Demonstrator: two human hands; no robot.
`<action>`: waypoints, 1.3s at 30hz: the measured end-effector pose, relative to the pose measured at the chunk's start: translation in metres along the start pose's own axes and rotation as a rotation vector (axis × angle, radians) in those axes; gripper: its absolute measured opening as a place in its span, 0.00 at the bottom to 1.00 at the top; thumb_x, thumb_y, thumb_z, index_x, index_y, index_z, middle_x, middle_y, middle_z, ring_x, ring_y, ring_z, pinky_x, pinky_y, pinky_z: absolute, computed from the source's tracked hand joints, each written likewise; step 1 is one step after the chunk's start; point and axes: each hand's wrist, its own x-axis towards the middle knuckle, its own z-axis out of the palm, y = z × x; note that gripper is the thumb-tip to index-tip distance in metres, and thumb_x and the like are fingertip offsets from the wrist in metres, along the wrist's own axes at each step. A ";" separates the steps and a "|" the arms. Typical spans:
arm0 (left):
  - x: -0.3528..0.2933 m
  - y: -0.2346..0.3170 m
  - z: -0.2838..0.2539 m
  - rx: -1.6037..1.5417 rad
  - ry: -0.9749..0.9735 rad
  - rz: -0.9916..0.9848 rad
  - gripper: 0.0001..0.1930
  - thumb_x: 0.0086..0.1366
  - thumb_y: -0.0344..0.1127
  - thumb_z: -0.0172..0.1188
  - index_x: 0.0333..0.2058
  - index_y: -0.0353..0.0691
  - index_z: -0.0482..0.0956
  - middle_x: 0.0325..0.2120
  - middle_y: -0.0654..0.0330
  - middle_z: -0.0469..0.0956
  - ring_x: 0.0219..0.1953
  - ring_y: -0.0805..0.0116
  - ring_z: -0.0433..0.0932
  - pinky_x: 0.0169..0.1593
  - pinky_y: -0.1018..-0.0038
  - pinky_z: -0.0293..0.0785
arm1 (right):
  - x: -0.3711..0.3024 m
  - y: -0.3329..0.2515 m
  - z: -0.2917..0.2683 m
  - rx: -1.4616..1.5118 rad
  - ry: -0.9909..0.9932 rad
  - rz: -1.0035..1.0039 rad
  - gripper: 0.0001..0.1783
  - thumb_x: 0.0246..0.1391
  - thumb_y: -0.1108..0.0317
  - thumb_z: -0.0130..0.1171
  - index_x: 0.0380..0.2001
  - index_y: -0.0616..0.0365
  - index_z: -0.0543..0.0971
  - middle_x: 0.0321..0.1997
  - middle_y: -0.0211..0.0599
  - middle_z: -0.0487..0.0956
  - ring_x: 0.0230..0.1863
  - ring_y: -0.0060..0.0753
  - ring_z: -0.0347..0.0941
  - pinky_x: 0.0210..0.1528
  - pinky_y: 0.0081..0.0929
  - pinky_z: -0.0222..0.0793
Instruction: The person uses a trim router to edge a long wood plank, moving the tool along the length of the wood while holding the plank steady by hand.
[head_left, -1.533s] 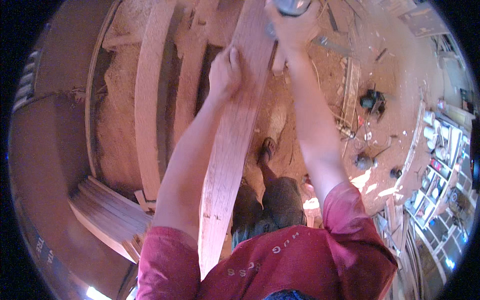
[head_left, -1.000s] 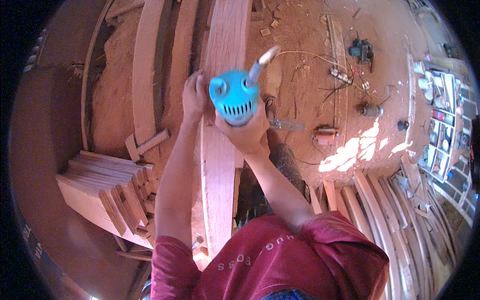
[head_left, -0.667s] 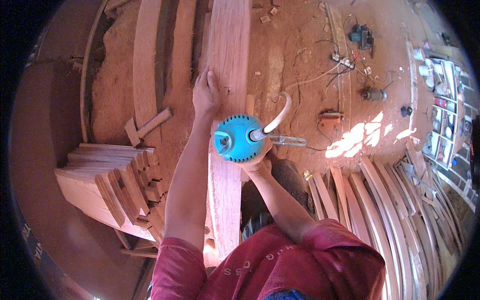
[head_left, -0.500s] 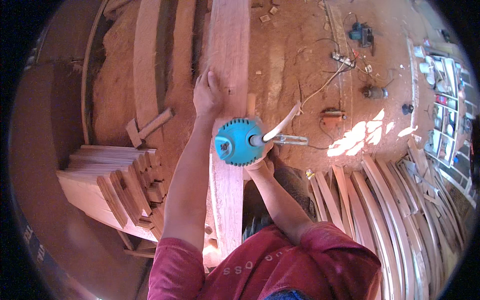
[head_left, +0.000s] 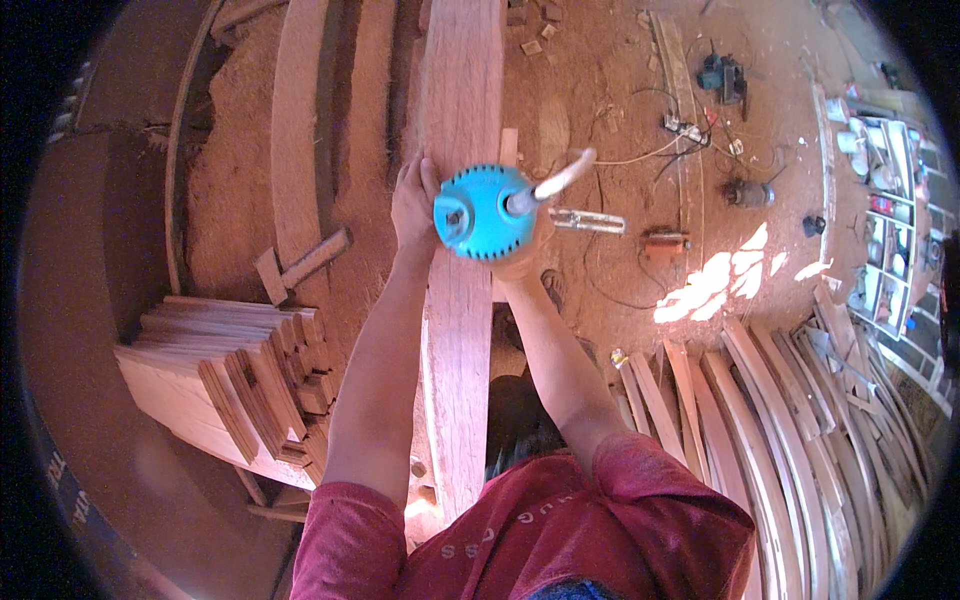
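A pale reddish wooden board (head_left: 463, 100) runs lengthwise in front of me and back toward my body. Over it stands a blue electric router (head_left: 485, 212), seen from above, with vent slots round its cap and a pale cord rising from it. My right hand (head_left: 515, 264) grips the router's body from the near right side; most of its fingers are hidden under the cap. Beside the router, my left hand (head_left: 412, 208) is curled on the board's left edge, its fingers pointing away from me. The router's bit and base are out of sight.
A wooden mallet (head_left: 300, 268) lies left, by stacked cut boards (head_left: 225, 370). Long curved wood strips (head_left: 760, 430) stand at the lower right. Cords, a power strip (head_left: 684, 128) and power tools (head_left: 722, 78) lie on the dusty ground, near a shelf rack (head_left: 885, 240).
The router and my right hand have moved away from me along the board. My left hand has shifted slightly nearer, so the router now stands right beside it.
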 end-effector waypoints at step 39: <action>-0.001 0.022 -0.005 0.049 -0.020 -0.053 0.26 0.78 0.50 0.41 0.60 0.38 0.77 0.59 0.42 0.75 0.60 0.41 0.74 0.62 0.55 0.71 | 0.300 0.075 0.122 -0.246 0.100 -0.077 0.41 0.36 0.49 0.79 0.51 0.58 0.75 0.41 0.52 0.83 0.42 0.57 0.82 0.44 0.47 0.78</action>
